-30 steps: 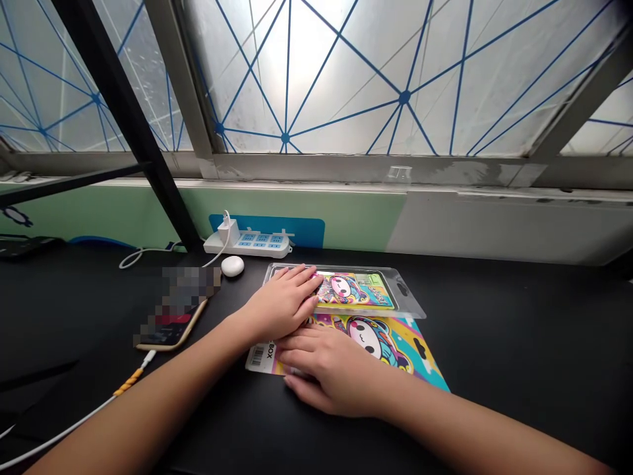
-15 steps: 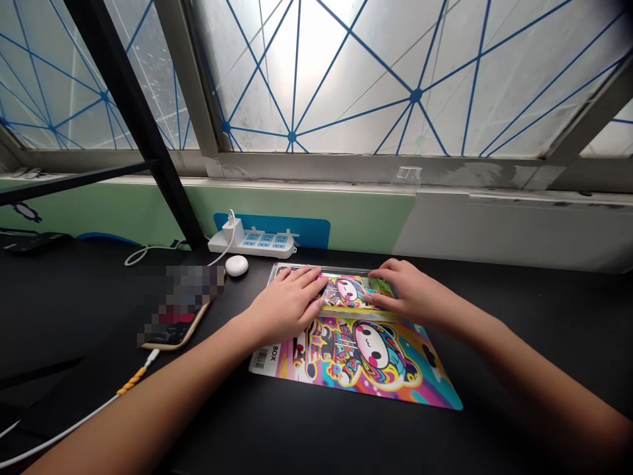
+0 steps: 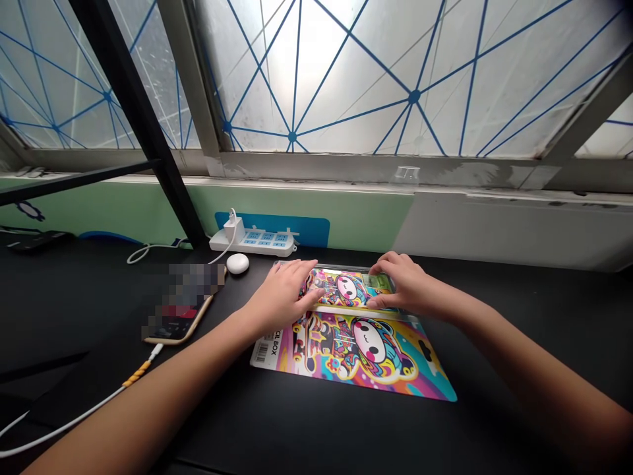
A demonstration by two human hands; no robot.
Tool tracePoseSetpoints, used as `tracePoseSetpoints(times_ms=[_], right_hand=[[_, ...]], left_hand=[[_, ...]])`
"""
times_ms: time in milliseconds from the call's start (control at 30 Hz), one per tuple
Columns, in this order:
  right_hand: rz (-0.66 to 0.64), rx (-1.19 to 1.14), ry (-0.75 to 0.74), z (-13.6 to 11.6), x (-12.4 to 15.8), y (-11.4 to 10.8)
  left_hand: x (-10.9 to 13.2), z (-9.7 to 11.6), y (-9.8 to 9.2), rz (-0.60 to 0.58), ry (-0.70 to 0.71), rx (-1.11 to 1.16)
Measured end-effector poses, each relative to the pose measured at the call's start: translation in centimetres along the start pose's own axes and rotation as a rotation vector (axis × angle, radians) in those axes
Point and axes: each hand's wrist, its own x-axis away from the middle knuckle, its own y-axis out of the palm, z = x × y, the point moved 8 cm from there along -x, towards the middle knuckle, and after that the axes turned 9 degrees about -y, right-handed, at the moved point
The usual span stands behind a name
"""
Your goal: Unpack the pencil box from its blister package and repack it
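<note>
A colourful cartoon pencil box (image 3: pixel 346 290) lies in a clear plastic blister near the back of the black desk. My left hand (image 3: pixel 281 297) grips its left end, thumb at the near edge and fingers over the top. My right hand (image 3: pixel 405 287) grips its right end the same way. In front of it lies the flat printed backing card (image 3: pixel 356 346) with a cartoon panda and a barcode label.
A phone (image 3: pixel 178 316) on a white charging cable (image 3: pixel 74 415) lies left of my left arm. Behind it sit a white round earbud case (image 3: pixel 238 263) and a white power strip (image 3: pixel 252 243) against the green wall. A black slanted post (image 3: pixel 138 125) rises at the left.
My right hand left the backing card and moved up to the box's right end. Both hands have gone from lying flat to gripping the box ends.
</note>
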Motion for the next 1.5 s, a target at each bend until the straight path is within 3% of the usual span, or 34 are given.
tracePoseSetpoints(times_ms=[233,400,567,733,833,933,1100,1233,1333,1400,1500], right_hand=[[0.113,0.044,-0.006,-1.1,1.2,-0.4],[0.163,0.033,-0.033,-1.9,2.0,-1.1],[0.320,0.083,-0.149,-3.9,3.2,-3.9],[0.518,0.171,-0.248,-7.2,8.4,-6.1],[0.581,0.096,-0.240,-7.9,12.8,-4.5],[0.553,0.042,-0.244,-8.0,16.0,-1.2],[0.485,0.064,-0.263,-9.2,16.7,2.2],[0.539,0.056,-0.294,-11.2,15.6,1.8],[0.500,-0.005,-0.272,-11.7,15.2,2.2],[0.454,-0.058,-0.221,-11.1,15.4,2.7],[0.413,-0.127,-0.120,-9.4,16.0,3.5]], left_hand=[[0.2,-0.4,-2.3,0.172,0.056,-0.017],[0.3,-1.0,-3.3,0.216,0.104,-0.059],[1.1,0.5,-4.7,0.320,0.329,-0.065],[5.1,3.9,-7.8,0.497,0.495,-0.130],[8.5,5.5,-7.8,0.491,0.547,-0.142],[11.3,6.3,-5.5,0.407,0.579,-0.115],[13.1,4.6,-1.4,0.190,0.350,-0.006],[13.8,1.6,-1.2,0.142,0.052,0.131],[14.0,-0.5,-0.7,0.077,-0.169,0.174],[13.9,-1.3,0.0,0.007,-0.250,0.187],[13.8,-1.5,0.3,-0.028,-0.264,0.213]])
